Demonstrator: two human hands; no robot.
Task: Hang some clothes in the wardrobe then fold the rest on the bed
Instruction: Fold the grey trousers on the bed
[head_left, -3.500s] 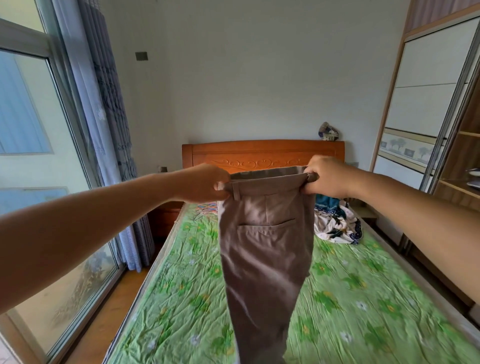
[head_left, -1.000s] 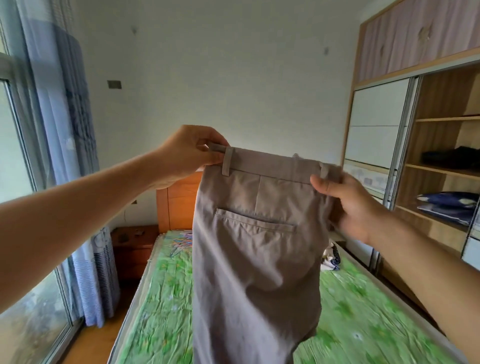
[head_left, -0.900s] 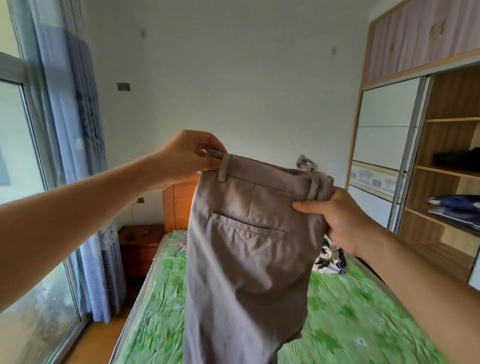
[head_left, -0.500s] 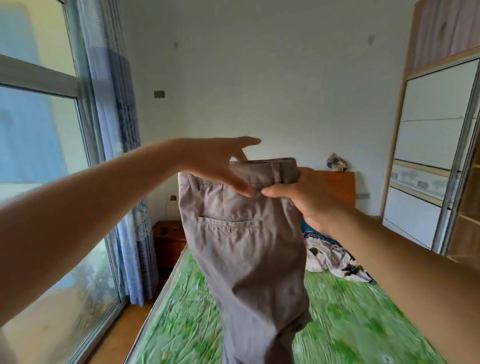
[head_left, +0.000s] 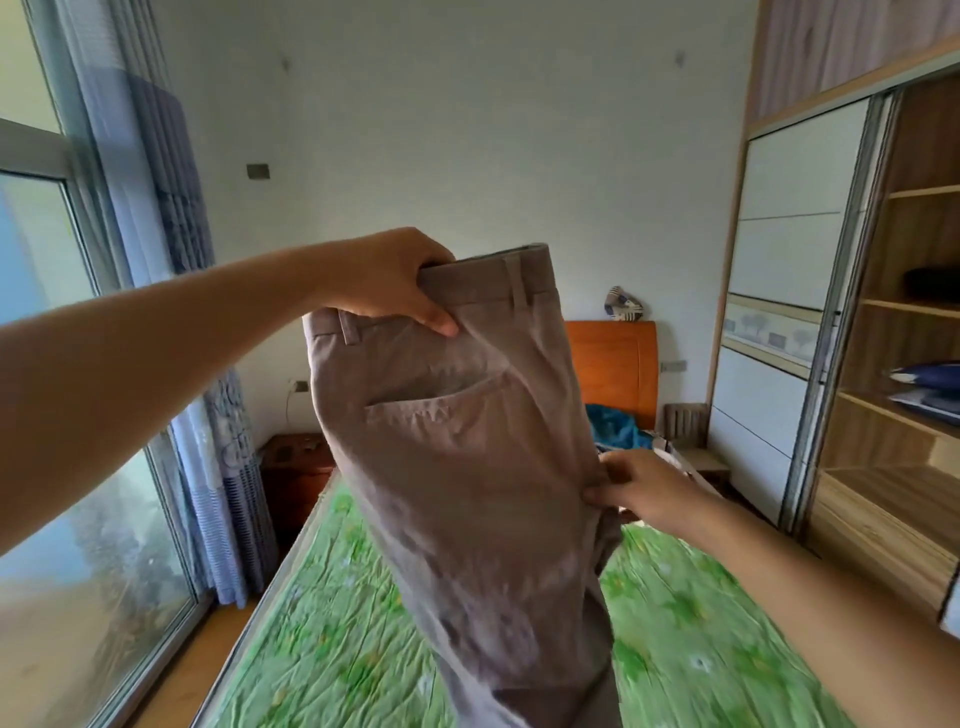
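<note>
Trousers (head_left: 467, 467) hang in the air over the bed (head_left: 332, 649), doubled at the waistband. Left hand (head_left: 384, 283) grips the waistband w/ curled fingers; right hand (head_left: 631, 486) pinches the side seam lower down. Prob. straightening before folding; next needs legs aligned, then laid flat.

Soft, bright daylight comes from the tall glass window (head_left: 67, 415) at left, lighting the pale plaster wall (head_left: 493, 130) evenly. Motion blur smears the crumpled green floral bedsheet (head_left: 701, 649) and the taupe cotton trousers (head_left: 467, 493). The lines of the wooden wardrobe (head_left: 909, 415) bow near the edge, seemingly from lens distortion.
</note>
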